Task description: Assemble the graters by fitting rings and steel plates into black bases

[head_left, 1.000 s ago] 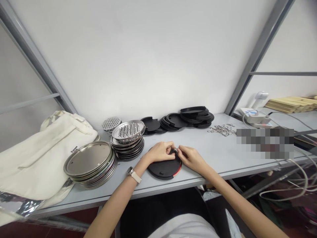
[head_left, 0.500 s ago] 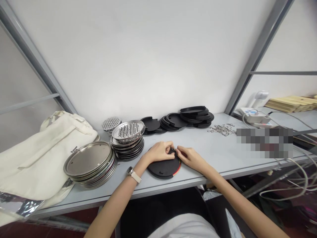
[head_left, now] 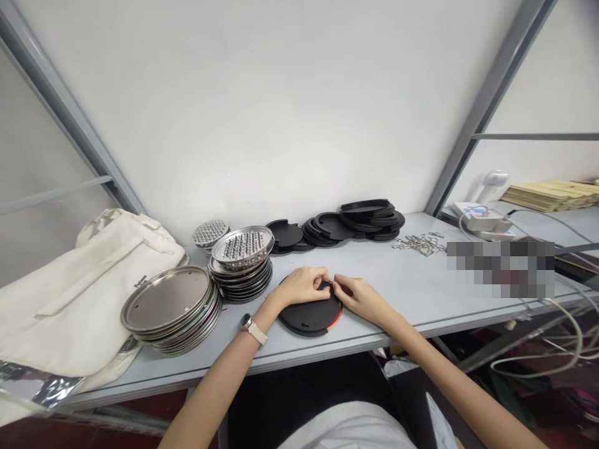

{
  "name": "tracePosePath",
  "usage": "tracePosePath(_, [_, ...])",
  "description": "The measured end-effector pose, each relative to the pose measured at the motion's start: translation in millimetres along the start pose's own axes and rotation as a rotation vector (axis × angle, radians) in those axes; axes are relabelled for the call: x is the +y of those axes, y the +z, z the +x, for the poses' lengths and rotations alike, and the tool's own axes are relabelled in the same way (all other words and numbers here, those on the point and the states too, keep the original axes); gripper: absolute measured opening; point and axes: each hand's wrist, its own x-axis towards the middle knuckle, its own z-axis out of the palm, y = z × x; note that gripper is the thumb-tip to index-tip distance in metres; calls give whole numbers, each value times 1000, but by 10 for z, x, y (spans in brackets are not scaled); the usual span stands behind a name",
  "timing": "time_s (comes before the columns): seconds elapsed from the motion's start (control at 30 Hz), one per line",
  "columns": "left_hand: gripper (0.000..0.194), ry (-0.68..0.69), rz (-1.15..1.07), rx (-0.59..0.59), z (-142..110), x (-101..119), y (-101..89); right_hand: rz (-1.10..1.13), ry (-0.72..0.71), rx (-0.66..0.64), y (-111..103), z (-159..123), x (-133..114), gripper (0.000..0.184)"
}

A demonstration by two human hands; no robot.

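A black round disc (head_left: 306, 319) with a red and yellow strip along its right edge lies on the grey table in front of me. My left hand (head_left: 304, 287), with a watch at the wrist, rests over its far part, thumb and fingers pinched together near the far right rim. My right hand (head_left: 359, 298) comes in from the right, thumb and forefinger closed in a pinch at the same spot. The fingertips of both hands nearly meet. Whatever is between them is small and mostly hidden.
Metal discs (head_left: 168, 302) and grater plates (head_left: 243, 246) are stacked at left beside a cream bag (head_left: 93, 274). Black round pieces (head_left: 369, 218) are piled along the wall. Small metal hooks (head_left: 421, 244) lie at right, near cables (head_left: 578, 337) and a blurred patch.
Both hands stay at the disc's far rim with almost no movement. The small dark and shiny bit between the fingertips shows less now.
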Motion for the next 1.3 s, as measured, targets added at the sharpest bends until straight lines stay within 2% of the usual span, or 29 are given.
tracePosePath(0.37, [17, -1, 111, -11, -10, 64, -35, -35, 0, -4, 7, 7, 26, 31])
tracePosePath(0.73, [23, 11, 119, -5, -10, 47, -21, -2, 9, -29, 11, 29, 22, 33])
tracePosePath(1.3, [12, 6, 82, 11, -5, 12, -16, -73, 8, -35, 10, 11, 21, 33])
